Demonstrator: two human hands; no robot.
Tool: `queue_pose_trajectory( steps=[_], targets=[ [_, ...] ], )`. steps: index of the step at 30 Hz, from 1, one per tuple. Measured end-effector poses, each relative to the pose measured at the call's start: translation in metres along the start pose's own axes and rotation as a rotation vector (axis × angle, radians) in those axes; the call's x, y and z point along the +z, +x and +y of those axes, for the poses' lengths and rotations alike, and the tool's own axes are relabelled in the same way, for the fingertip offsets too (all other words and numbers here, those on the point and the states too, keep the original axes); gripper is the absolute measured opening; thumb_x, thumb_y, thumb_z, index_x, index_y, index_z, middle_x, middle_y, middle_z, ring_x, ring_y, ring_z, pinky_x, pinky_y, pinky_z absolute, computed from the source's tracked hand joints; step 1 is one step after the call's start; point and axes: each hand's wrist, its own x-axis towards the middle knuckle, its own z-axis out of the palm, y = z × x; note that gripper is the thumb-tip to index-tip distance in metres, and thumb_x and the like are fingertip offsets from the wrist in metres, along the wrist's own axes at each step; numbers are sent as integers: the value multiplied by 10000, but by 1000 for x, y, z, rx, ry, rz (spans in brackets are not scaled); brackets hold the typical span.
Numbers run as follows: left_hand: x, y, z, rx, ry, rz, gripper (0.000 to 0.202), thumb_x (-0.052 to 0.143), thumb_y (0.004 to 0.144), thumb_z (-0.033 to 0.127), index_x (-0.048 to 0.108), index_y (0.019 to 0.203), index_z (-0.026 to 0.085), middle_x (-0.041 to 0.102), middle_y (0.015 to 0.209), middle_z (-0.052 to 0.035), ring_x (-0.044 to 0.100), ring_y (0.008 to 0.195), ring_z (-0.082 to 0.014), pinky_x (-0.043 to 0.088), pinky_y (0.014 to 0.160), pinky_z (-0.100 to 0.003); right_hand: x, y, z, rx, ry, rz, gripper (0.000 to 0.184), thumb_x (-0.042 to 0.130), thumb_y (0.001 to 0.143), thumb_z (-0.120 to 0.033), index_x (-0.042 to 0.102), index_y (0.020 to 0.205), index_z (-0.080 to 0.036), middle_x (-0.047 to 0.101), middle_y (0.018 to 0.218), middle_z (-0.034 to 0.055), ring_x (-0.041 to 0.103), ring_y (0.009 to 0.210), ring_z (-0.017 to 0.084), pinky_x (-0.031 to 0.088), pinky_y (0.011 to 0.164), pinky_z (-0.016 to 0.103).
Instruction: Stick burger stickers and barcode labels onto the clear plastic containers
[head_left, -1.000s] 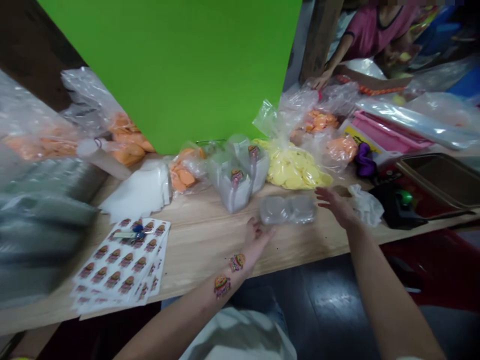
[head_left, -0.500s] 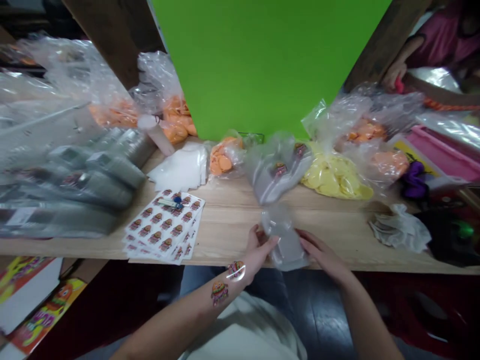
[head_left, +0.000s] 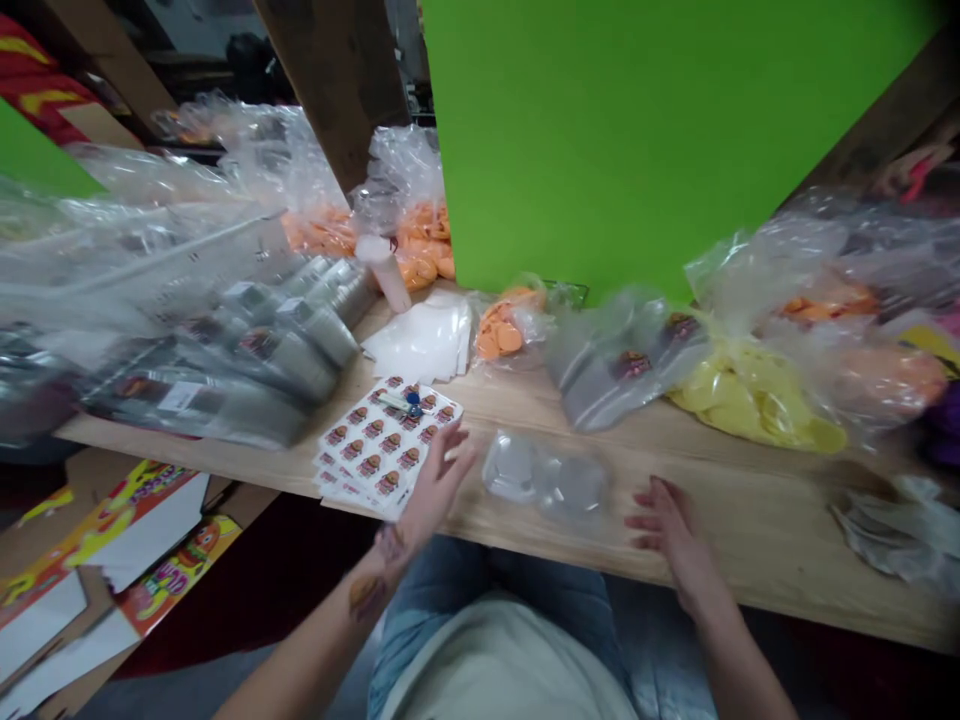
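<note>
A clear plastic container (head_left: pixel 546 482) lies flat on the wooden table (head_left: pixel 720 545) between my hands, and neither hand holds it. My left hand (head_left: pixel 439 480) is open, fingers stretched over the edge of a stack of sticker sheets (head_left: pixel 382 445) printed with small burger figures. A small pen-like item with a blue part (head_left: pixel 405 404) rests on the sheets. My right hand (head_left: pixel 667 520) lies open and flat on the table just right of the container. Two stickers show on my left forearm.
Bags of orange discs (head_left: pixel 424 240), a smaller orange bag (head_left: pixel 502 328), yellow discs (head_left: pixel 757 405) and clear containers (head_left: pixel 622 365) crowd the back before a green board (head_left: pixel 645 130). Stacked wrapped packs (head_left: pixel 225 340) fill the left. White sheets (head_left: pixel 424 340) and crumpled plastic (head_left: pixel 900 525) lie nearby.
Both hands held the clear container at the table's edge; it now lies on the table and both hands have let go. My left hand moved left onto the stickers. The view swung left.
</note>
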Motion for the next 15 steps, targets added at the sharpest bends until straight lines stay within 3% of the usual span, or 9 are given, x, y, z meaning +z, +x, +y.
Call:
queue_pose_trajectory(
  steps=[2, 4, 5, 9, 12, 15],
  targets=[
    [-4, 33, 9, 104, 11, -233, 491, 556, 783, 436, 466, 1222, 233, 500, 1260, -77, 402, 1232, -211, 293, 1048, -368, 12, -18, 10, 151, 127, -166, 731, 421, 747, -660, 267, 1346, -271, 514, 1239, 118, 642, 800, 230, 543, 601, 361],
    [-1, 50, 9, 66, 11, -426, 468, 587, 751, 446, 538, 1155, 215, 548, 1209, -80, 463, 1171, -223, 335, 1017, -370, 33, -29, 14, 139, 150, -215, 790, 478, 726, -643, 206, 1375, -283, 496, 1274, 99, 633, 865, 234, 551, 640, 352],
    [0, 50, 6, 33, 20, -458, 471, 588, 745, 456, 548, 1145, 210, 559, 1194, -82, 489, 1137, -228, 353, 1000, -375, 45, -31, 14, 85, 132, -200, 822, 516, 713, -623, 193, 1383, -273, 495, 1280, 96, 624, 895, 236, 550, 657, 344],
    [-3, 12, -22, -67, 118, -220, 653, 596, 729, 486, 415, 1283, 192, 557, 1140, -98, 527, 1064, -236, 379, 962, -381, 86, -17, 3, -119, 73, -149, 803, 577, 706, -541, 255, 1370, -224, 508, 1278, 100, 600, 968, 232, 524, 728, 324],
    [-3, -20, -34, -122, 156, -131, 786, 630, 700, 489, 320, 1333, 141, 541, 1146, -128, 520, 1073, -255, 371, 959, -399, 104, 1, -8, -196, 64, -242, 605, 558, 739, -496, 434, 1259, -213, 577, 1195, 87, 588, 997, 221, 476, 843, 344],
    [9, -27, -30, -45, 129, -117, 735, 624, 707, 483, 366, 1302, 138, 478, 1265, -149, 451, 1177, -264, 317, 1015, -380, 114, 11, -18, -277, 55, -362, 415, 522, 774, -475, 565, 1096, -217, 632, 1100, 56, 582, 1004, 211, 432, 905, 351]
  ],
)
